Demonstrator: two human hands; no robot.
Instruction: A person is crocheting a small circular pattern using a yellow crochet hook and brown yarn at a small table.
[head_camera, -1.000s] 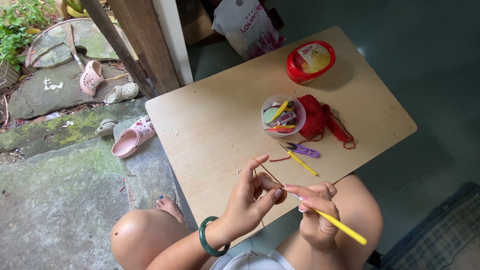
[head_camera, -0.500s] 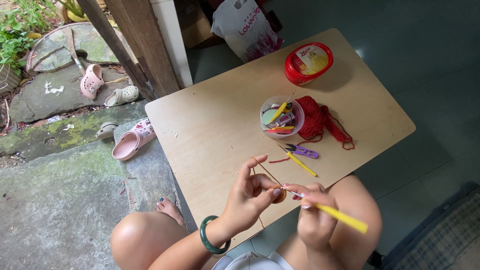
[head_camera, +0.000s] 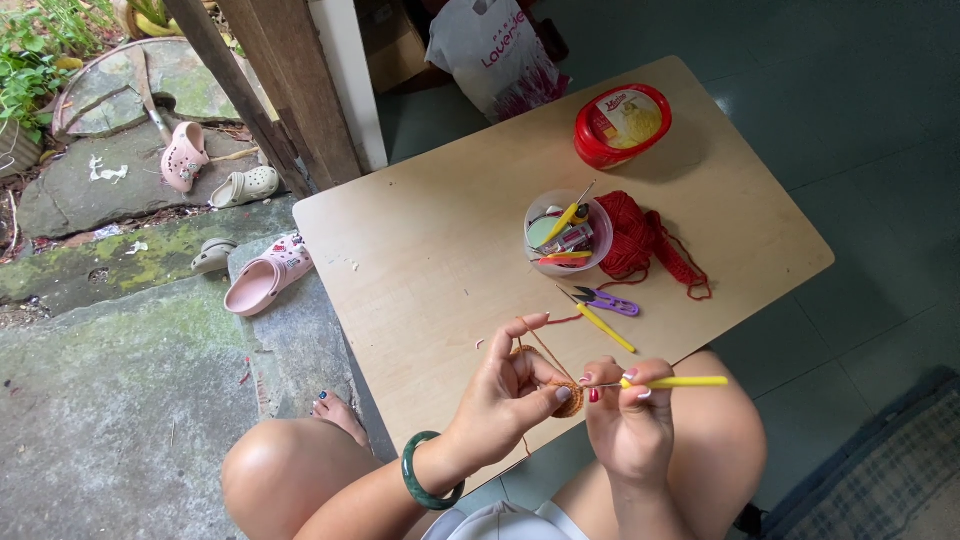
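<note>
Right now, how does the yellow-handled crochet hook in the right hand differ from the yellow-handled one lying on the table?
The held crochet hook is gripped in the right hand, off the table; the loose crochet hook lies flat on it, untouched. The held one points roughly level toward the small orange crochet piece pinched by the left hand; the loose one lies diagonally beside the purple snips. Both have yellow handles and thin metal shafts.

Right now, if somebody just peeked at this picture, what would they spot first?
Probably the two hands at the bottom: the left hand pinches a small orange crochet piece, and the right hand works a yellow-handled hook into it. Next, the red yarn beside a clear tub of tools on the wooden table, with a red-lidded tub near the far edge.
</note>
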